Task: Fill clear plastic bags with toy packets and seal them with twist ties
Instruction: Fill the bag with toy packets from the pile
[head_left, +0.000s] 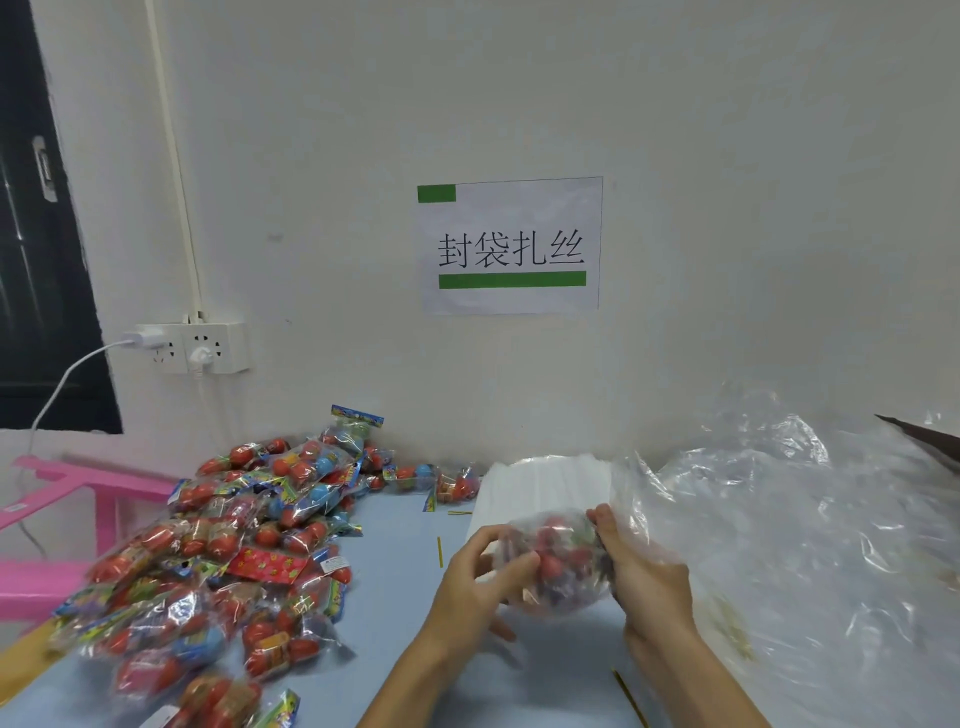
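One clear bag (558, 564), holding red toy packets, is held above the blue table (400, 571) at centre. Left hand (480, 577) has fingers curled on its left side; right hand (641, 569) grips its right side. No tie seen on it: likely unsealed. Twist ties (440, 551) lie just left. Large loose packet pile (223, 545) remains at left; the stack of empty bags (545, 483) lies beyond, so most work looks pending.

Both hands hold a filled clear bag (553, 564) above the blue desk (400, 587): left hand (475, 579) curled on its near side, right hand (641, 569) gripping its right side. Toy packets (234, 545) heaped left. Loose twist ties (440, 552) on desk. Stack of empty bags (540, 488) behind; crumpled clear plastic (805, 519) right. Paper sign (511, 244) on wall.
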